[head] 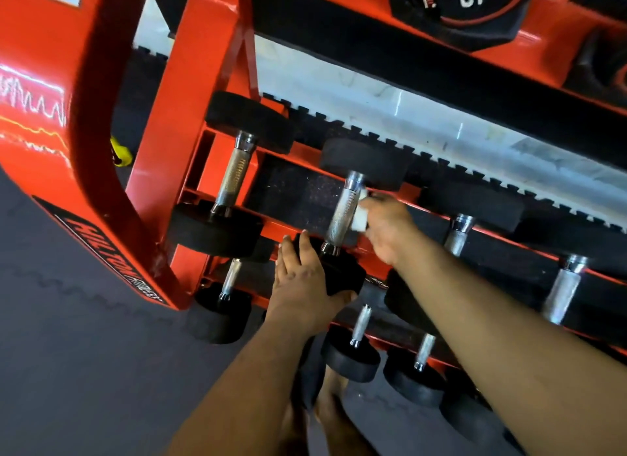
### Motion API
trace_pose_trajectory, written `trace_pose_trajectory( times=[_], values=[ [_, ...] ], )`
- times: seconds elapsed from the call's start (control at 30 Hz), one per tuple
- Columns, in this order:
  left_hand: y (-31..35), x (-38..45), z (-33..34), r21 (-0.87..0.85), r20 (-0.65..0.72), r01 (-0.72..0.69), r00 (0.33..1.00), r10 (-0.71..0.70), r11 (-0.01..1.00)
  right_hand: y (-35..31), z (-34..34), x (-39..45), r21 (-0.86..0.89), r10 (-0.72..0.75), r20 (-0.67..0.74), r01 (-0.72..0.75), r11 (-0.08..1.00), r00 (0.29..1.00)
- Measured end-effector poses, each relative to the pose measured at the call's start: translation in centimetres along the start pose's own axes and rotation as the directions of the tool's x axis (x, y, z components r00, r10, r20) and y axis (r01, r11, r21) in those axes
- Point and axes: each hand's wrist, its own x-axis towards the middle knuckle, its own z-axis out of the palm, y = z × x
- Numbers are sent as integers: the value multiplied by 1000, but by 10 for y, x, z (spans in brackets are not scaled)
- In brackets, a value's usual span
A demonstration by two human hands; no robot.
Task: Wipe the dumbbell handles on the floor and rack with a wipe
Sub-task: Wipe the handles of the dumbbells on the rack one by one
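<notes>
The step in hand looks like the wiping of one racked dumbbell's handle, on the middle tier of the red rack. The right hand holds a white wipe, its fingers curled round it and pressing it to the right side of the knurled steel handle. The left hand steadies the same dumbbell, its fingers wrapped over the near black head, just below the wipe.

The next move probably calls for drawing the wipe along the handle and round to its far side, then shifting to a neighbour. The closest unwiped candidates sit just right of the right-hand fingers, and well to the left of them.

Room is tight. The handle's far head lies just beyond the right-hand fingers, and a red shelf rail runs close beneath them, so strokes must stay short. Smaller dumbbells crowd the lower tier under the left wrist. The dark floor, left of the left hand, is the open side for withdrawing.
</notes>
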Motion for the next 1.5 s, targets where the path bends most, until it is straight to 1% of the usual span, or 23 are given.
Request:
trace_pose_trajectory(
  times=[0.07, 0.13, 0.17, 0.23, 0.27, 0.33, 0.4, 0.53, 0.57, 0.67, 0.7, 0.8, 0.83, 0.87, 0.9, 1.0, 1.07, 1.13, 1.2, 1.3, 1.33, 1.47, 1.5],
  values=[
    [0, 0, 0, 1, -6, -4, 1000, 4, 1000, -4, 1, 2, 127, -29, -46, 34, 991, 999],
    [1, 0, 0, 0, -8, -8, 1000, 8, 1000, 20, 3, -3, -16, -51, -35, 51, 999, 998],
    [1, 0, -1, 1, -10, -9, 1000, 9, 1000, 33, 4, -11, -94, -38, 19, 40, 995, 999],
    [1, 0, 0, 2, -11, -5, 1000, 5, 1000, 41, 4, -16, -89, 36, 116, -26, 996, 993],
    [0, 0, 0, 2, -13, -2, 1000, 2, 1000, 35, 6, -10, -17, 63, 127, -61, 998, 990],
    [0, 0, 1, 13, -14, -10, 1000, 10, 1000, 14, 10, 12, 241, 62, 134, -94, 966, 989],
    [0, 1, 2, 13, -16, -14, 1000, 14, 1000, 6, 15, 25, 365, 39, 134, -86, 927, 990],
    [0, 1, 2, 2, -8, -12, 1000, 12, 1000, 29, 13, 21, 184, 70, 326, -136, 974, 943],
    [-1, 1, 2, 2, -13, -13, 1000, 13, 1000, 26, 9, 23, 182, 76, 344, -146, 972, 936],
    [-2, 2, 3, 12, -17, -20, 1000, 20, 1000, 6, 9, 40, 346, 45, 297, -151, 926, 954],
    [-2, 2, 3, 9, -20, -22, 1000, 22, 1000, 6, 12, 39, 318, 43, 271, -132, 939, 962],
    [0, 0, 2, -11, -25, -19, 1000, 19, 1000, 44, 14, 20, -70, 88, 196, -76, 995, 977],
    [0, 1, 2, -8, -23, -18, 1000, 18, 1000, 49, 13, 13, -160, 125, 204, -93, 983, 971],
    [0, 1, 2, -2, -21, -16, 1000, 15, 1000, 47, 11, 10, -186, 156, 221, -116, 976, 963],
    [0, 1, 2, 3, -21, -14, 1000, 14, 1000, 39, 10, 15, -145, 157, 225, -126, 981, 962],
    [-1, 2, 4, 8, -34, -17, 999, 17, 1000, 7, 14, 34, 148, 81, 183, -109, 983, 980],
    [-2, 2, 3, 12, -34, -16, 999, 16, 1000, 12, 16, 32, 106, 63, 232, -90, 990, 971],
    [-1, 1, 3, 15, -27, -19, 999, 20, 1000, 28, 7, 23, 8, 96, 377, -107, 994, 921],
    [-1, 1, 4, 13, -37, -24, 999, 24, 1000, 27, -3, 23, 35, 83, 452, -110, 993, 888],
    [-3, 3, 6, 22, -45, -32, 998, 33, 999, 7, 3, 38, 349, 28, 363, -164, 923, 931],
    [-3, 3, 6, 22, -46, -31, 998, 32, 999, 10, 7, 37, 366, 25, 342, -157, 917, 940],
    [-3, 2, 5, 10, -46, -29, 999, 29, 1000, 38, 4, 16, 46, 104, 420, -136, 990, 902],
    [-4, 3, 6, 10, -45, -30, 999, 31, 999, 36, 1, 17, 16, 106, 435, -125, 992, 894]
  ],
)
